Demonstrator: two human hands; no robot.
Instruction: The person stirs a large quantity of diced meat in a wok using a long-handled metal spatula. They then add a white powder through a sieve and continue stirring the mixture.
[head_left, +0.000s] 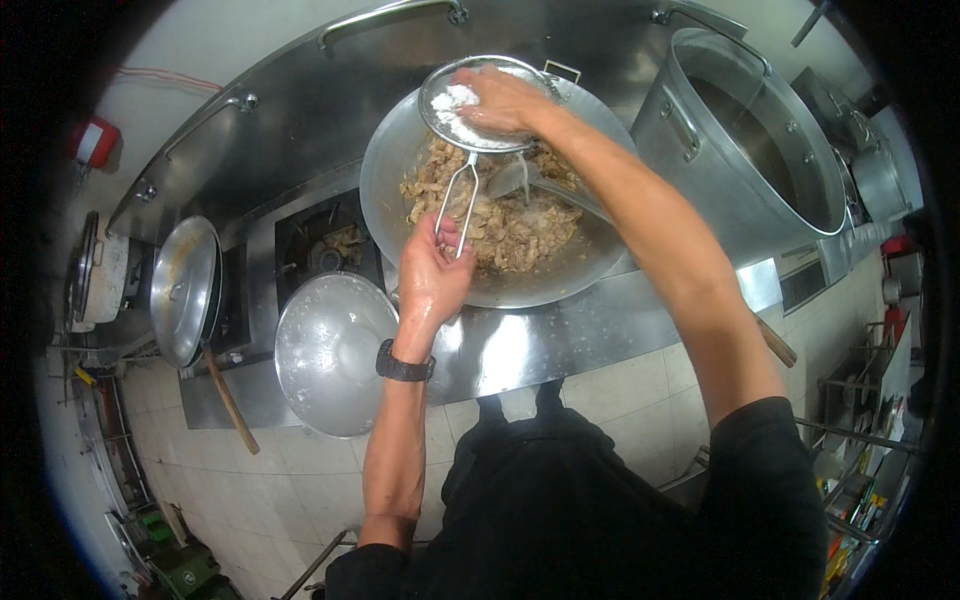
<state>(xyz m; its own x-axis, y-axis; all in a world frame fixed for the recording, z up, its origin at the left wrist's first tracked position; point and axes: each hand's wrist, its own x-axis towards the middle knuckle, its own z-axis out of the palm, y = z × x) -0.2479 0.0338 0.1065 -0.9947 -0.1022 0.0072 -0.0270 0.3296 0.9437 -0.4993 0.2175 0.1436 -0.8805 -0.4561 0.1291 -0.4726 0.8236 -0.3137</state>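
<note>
My left hand (433, 274) grips the wire-loop handle of a round mesh strainer (491, 144), held over the far side of a large metal wok (390, 202). Inside the strainer, my right hand (501, 99) rests with thumb and fingers apart beside a clump of wet white powder (454, 103); some fingertips are hard to make out. Pale liquid (526, 180) runs down from the strainer's underside. Chopped, browned meat pieces (517, 232) fill the wok's middle. A metal wok spatula (514, 180) lies among them, its handle passing under my right forearm.
An upturned-looking metal bowl (334, 352) sits left of my left wrist, partly past the counter edge. Beyond it are a burner (330, 247) and a wooden-handled pan (184, 292). A tall stockpot (675, 187) holding liquid stands right of the wok. A steel backsplash (300, 112) rises behind.
</note>
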